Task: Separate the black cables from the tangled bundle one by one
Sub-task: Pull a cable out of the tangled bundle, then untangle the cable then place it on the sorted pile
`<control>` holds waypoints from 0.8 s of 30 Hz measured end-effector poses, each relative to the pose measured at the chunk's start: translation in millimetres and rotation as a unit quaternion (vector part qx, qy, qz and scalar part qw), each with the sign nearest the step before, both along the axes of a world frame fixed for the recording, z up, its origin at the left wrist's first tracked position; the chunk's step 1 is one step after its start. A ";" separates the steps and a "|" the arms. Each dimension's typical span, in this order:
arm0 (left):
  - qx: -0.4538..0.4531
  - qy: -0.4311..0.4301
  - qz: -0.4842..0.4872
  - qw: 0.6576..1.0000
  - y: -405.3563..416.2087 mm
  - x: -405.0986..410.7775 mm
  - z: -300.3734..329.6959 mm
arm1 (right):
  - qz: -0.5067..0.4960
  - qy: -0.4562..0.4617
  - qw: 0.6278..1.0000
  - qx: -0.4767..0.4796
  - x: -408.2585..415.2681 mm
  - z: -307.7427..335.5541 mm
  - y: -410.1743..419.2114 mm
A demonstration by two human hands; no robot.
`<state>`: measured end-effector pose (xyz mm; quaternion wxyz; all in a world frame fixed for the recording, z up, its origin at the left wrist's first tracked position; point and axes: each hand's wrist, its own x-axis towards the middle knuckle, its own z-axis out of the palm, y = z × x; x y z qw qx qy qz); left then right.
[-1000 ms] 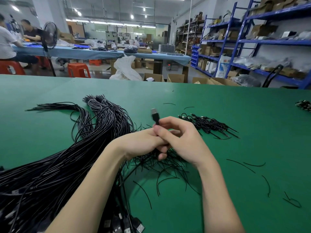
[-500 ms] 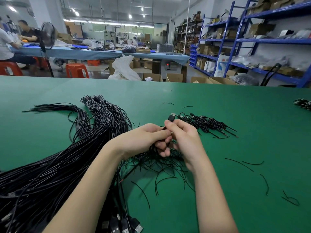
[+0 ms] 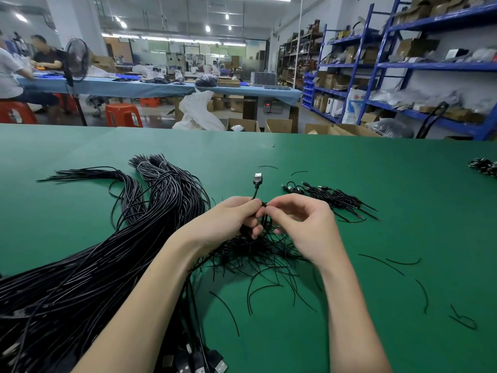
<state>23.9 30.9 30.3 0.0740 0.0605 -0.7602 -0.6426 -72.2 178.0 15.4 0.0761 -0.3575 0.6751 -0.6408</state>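
A big bundle of long black cables (image 3: pixel 113 254) runs across the left of the green table (image 3: pixel 376 200), its USB plugs lying at the near edge. My left hand (image 3: pixel 228 219) grips one coiled black cable (image 3: pixel 265 222) whose USB plug (image 3: pixel 257 179) sticks up above my fingers. My right hand (image 3: pixel 304 224) meets it fingertip to fingertip and pinches the same cable at the coil. Under both hands lies a scatter of thin black ties (image 3: pixel 258 257).
A small pile of separated coiled cables (image 3: pixel 328 197) lies right of my hands. Loose black ties (image 3: pixel 390 262) dot the table's right side. Another dark clump (image 3: pixel 484 166) sits at the far right edge. People work at a blue table (image 3: pixel 150 87) behind; shelves stand on the right.
The USB plug tipped right toward the small pile, then rose upright again above my left fingers. My right hand shifted right and opened its grip to a fingertip pinch at the coil.
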 end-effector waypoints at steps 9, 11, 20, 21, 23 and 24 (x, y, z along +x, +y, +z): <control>-0.039 0.030 -0.007 0.999 2.8 -3.8 1.7 | -0.110 -0.084 0.989 -0.052 0.8 -12.4 -15.3; -0.083 0.023 0.004 0.996 3.7 -3.6 2.1 | -0.108 -0.130 0.983 -0.071 2.4 -15.0 -20.5; -0.173 0.009 0.072 0.982 11.0 -2.2 2.6 | 0.051 -0.242 0.969 -0.016 0.0 -4.1 -15.4; -0.198 0.018 0.077 0.977 12.6 -4.0 2.3 | 0.063 -0.227 0.972 -0.001 1.6 -3.3 -17.0; -0.240 0.060 0.093 0.965 16.3 -5.2 3.3 | 0.036 -0.162 0.986 0.032 5.3 -3.5 -22.3; -0.260 0.079 0.109 0.956 16.6 -5.4 3.9 | 0.021 -0.148 0.988 0.030 7.2 -3.7 -25.2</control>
